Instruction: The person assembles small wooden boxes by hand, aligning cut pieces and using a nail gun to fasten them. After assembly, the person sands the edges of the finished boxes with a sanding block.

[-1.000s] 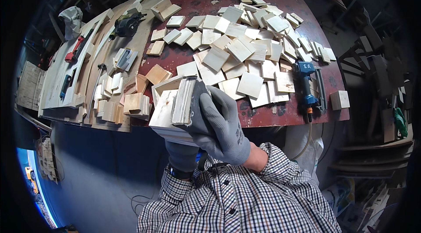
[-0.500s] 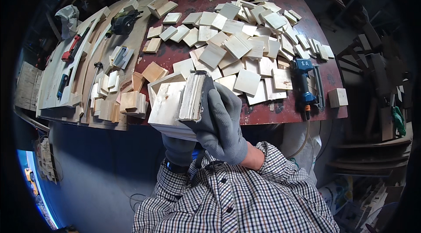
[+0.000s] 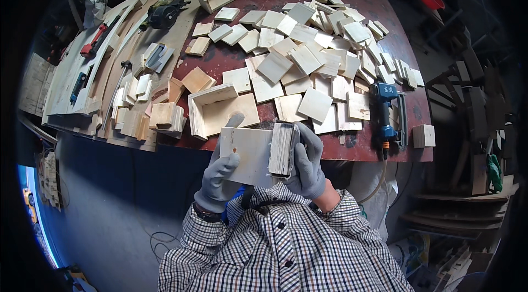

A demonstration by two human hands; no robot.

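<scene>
My left hand (image 3: pixel 215 183), in a grey glove, grips a square pale wooden piece (image 3: pixel 250 152) by its left side, thumb on the face towards me. In my gloved right hand (image 3: pixel 309 168) is a sanding block (image 3: pixel 282 149), a stack of pale layers wrapped in dark sheet. The block stands against the right edge of the wooden piece. Both are held in front of my chest at the table's near edge. Just beyond them an open-sided wooden box (image 3: pixel 220 102) rests on the table.
Many small wooden squares (image 3: pixel 313 102) lie heaped on the dark red table (image 3: pixel 231 72). A blue nail gun (image 3: pixel 386 110) with a hose stands to the right, near a wooden block (image 3: pixel 423 136). On the left are a black power tool (image 3: pixel 165 14), a hammer (image 3: pixel 125 66) and stacked offcuts (image 3: pixel 166 116).
The wooden piece has turned so its broad face shows, and both hands have come lower and nearer me. The sanding block has moved to its right edge. The box behind is now uncovered.
</scene>
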